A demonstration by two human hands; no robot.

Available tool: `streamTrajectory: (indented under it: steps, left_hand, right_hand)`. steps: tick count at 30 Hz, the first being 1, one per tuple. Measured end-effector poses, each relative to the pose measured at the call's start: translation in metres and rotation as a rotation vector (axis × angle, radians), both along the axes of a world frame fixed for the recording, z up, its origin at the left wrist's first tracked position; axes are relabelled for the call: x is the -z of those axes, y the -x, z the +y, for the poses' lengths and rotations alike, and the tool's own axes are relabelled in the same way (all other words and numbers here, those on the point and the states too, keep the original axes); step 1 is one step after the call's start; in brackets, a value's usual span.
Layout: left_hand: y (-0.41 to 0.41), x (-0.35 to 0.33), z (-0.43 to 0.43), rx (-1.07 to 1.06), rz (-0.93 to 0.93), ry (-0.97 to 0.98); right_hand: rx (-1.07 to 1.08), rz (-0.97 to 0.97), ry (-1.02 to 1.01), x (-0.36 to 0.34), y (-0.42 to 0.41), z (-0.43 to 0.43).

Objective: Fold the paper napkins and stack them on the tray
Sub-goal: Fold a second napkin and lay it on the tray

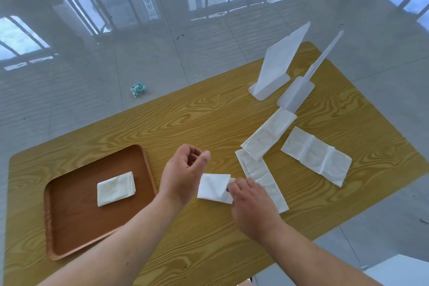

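A brown tray (69,223) lies at the table's left with one folded white napkin (116,188) on it. A small folded napkin (214,188) lies on the table between my hands. My right hand (253,206) pinches its right edge with the fingertips. My left hand (183,174) hovers just left of it, fingers loosely curled and holding nothing. Three long unfolded napkin strips lie to the right: one (262,179) under my right hand, one (269,133) slanting up toward the holders, one (316,155) farther right.
Two white plastic napkin holders (276,69) (299,95) stand at the table's far right. The yellow wood-grain table (185,121) sits on a glossy tiled floor, where a crumpled teal wrapper (138,89) lies beyond the far edge.
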State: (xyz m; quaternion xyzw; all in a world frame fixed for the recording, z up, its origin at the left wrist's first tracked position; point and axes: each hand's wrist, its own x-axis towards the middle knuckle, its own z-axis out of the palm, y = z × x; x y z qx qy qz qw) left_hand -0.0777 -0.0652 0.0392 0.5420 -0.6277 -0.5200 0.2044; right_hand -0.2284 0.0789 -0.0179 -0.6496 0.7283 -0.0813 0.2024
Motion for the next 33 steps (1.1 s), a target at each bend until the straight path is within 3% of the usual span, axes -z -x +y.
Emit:
streamTrajectory:
  steps: [2, 4, 8, 12, 15, 19, 23, 26, 29, 33]
  left_hand:
    - [-0.002, 0.003, 0.0, -0.136, -0.114, 0.153]
    - [-0.009, 0.012, -0.004, -0.171, -0.246, 0.149]
    - [-0.016, 0.036, 0.0, 0.177, -0.655, -0.067]
    - [-0.007, 0.049, 0.011, 0.276, -0.751, -0.099]
    - [0.005, 0.051, 0.018, 0.257, -0.653, -0.139]
    - [0.014, 0.045, 0.024, 0.091, -0.373, -0.267]
    - [0.006, 0.03, 0.021, 0.054, -0.085, -0.452]
    - [-0.013, 0.014, 0.011, 0.087, 0.078, -0.592]
    - [-0.042, 0.003, -0.003, 0.056, 0.163, -0.622]
    - [-0.096, 0.001, -0.019, -0.076, 0.177, -0.596]
  right_hand:
    - [0.108, 0.015, 0.075, -0.002, 0.007, 0.005]
    - [0.159, 0.014, 0.115, -0.002, 0.014, 0.008]
    - [-0.024, -0.05, -0.029, 0.0, 0.016, 0.011]
    - [-0.171, -0.043, -0.199, 0.004, 0.003, 0.015]
    - [-0.144, -0.037, -0.213, 0.006, 0.0, 0.017]
    - [-0.092, -0.106, -0.171, 0.004, 0.001, 0.014]
    - [0.38, -0.442, -0.087, -0.01, 0.001, -0.006]
    - [0.72, -0.971, -0.274, -0.022, 0.001, -0.036]
    - [0.778, -1.407, -0.502, -0.032, -0.013, -0.062]
    - [0.642, -1.436, -0.567, -0.034, -0.06, -0.094]
